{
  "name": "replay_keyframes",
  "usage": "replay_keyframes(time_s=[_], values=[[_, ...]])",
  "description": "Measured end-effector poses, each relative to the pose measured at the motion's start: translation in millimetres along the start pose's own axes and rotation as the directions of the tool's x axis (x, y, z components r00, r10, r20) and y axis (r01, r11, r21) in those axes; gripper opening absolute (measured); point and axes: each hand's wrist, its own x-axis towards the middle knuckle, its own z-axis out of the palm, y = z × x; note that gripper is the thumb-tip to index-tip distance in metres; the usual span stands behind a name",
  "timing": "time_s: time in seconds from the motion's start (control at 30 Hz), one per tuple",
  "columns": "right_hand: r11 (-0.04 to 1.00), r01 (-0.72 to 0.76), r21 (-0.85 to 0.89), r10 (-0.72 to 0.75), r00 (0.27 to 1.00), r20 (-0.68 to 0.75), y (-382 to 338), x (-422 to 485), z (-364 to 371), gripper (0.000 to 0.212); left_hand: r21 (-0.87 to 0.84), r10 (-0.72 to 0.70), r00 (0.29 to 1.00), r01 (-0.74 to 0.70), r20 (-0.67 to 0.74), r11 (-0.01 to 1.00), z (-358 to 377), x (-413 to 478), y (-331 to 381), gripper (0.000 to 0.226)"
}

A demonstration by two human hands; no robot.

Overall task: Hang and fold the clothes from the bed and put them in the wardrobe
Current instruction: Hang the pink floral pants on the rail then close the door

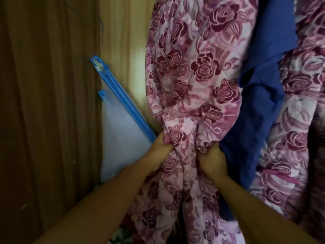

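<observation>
Left hand: fingers curled, bunching rose-print fabric. Right hand: gripping same fabric, just beside left. Fabric runs away beyond both hands. Blue garment right of right hand, touching fabric. Pale zip bag just left of left hand; contents unreadable.
</observation>
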Motion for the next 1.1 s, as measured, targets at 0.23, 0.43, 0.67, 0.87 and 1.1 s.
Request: replay_keyframes(time_s=[0.23, 0.43, 0.67, 0.87, 1.1], values=[[0.944, -0.096, -0.316, 0.204, 0.922, 0.328, 51, -38, 29, 0.072, 0.675, -0.145, 0.988, 0.067, 0.06, 0.735, -40, -56, -101, 0.065], [0.736, 0.194, -0.649, 0.232, 0.828, 0.51, 83, -84, 22, 0.064, 0.588, -0.155, 0.975, 0.031, 0.161, 0.808, -23, -121, -126, 0.036], [0.886, 0.244, -0.393, 0.179, 0.602, 0.778, 65, -110, -19, 0.031, 0.796, -0.252, 0.964, 0.09, 0.08, 0.599, 3, -189, -95, 0.022], [0.849, 0.496, -0.184, -0.072, 0.453, 0.889, 53, -140, -36, 0.038, 0.897, -0.387, 0.904, 0.313, -0.181, 0.311, 14, -262, -73, 0.048], [0.758, 0.647, -0.088, -0.172, 0.327, 0.929, 25, -184, -42, 0.047, 0.812, -0.438, 0.747, 0.581, -0.501, 0.062, 5, -386, -29, 0.053]])
